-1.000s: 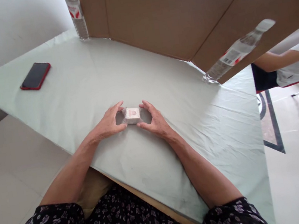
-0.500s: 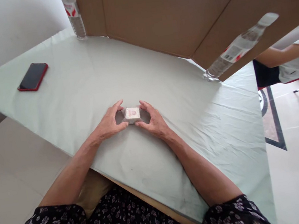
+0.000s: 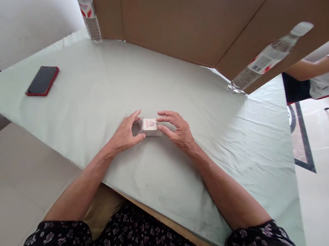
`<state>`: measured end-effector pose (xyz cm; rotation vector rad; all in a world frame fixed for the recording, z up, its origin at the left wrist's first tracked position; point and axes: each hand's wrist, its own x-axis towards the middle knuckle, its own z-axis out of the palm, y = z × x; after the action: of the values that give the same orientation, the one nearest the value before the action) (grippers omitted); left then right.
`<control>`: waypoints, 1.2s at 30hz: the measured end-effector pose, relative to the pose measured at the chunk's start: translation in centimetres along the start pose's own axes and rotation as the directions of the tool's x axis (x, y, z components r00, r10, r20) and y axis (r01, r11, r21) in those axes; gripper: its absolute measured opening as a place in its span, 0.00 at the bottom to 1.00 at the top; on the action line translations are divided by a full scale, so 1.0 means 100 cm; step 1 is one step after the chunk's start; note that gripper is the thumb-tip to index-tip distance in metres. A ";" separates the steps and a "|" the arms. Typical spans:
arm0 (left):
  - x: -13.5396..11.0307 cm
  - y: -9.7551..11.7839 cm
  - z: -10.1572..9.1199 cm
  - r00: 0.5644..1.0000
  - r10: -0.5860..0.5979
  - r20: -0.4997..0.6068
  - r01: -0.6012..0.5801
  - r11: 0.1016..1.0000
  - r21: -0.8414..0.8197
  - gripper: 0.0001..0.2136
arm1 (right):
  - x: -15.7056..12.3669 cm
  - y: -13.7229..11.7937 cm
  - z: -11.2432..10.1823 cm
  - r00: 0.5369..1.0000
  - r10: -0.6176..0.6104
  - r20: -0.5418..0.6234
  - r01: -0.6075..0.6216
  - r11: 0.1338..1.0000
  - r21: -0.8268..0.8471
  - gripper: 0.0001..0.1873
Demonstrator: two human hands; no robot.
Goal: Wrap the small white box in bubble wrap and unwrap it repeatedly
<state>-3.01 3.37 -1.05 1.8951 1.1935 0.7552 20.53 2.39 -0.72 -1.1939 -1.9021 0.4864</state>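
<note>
The small box [image 3: 149, 126] is staying put in the middle of the tabletop [image 3: 99, 87], while the right hand [image 3: 178, 131] is shifting from cupping its right end to arching over it, fingers spreading, thumb pressing the near corner. The left hand [image 3: 124, 134] is still pinching the left end. It looks like the grip is being reset, not the box moved.

Light: you are working in soft, even daylight.
Shadows: faint ones are lying beside the small box [image 3: 149, 126].
Edges: your lens is bending the bottle [image 3: 269, 57] and darkening the lower-right corner.
</note>
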 end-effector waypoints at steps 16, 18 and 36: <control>0.001 -0.002 0.003 0.999 0.017 -0.042 -0.016 1.000 0.021 0.38 | 0.026 -0.015 0.007 0.951 -0.239 0.196 0.289 0.913 -0.287 0.11; 0.001 -0.002 0.003 0.999 0.016 -0.044 -0.015 1.000 0.016 0.37 | 0.027 -0.014 0.011 0.956 -0.240 0.169 0.281 0.915 -0.289 0.12; 0.002 0.008 0.006 0.999 -0.010 -0.042 0.009 1.000 -0.012 0.40 | 0.034 -0.017 0.010 0.981 -0.173 0.083 0.189 0.945 -0.266 0.11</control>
<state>-2.08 3.15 -0.64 1.8707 1.2205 0.7995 18.01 4.61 1.34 -1.1712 -2.1575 0.1628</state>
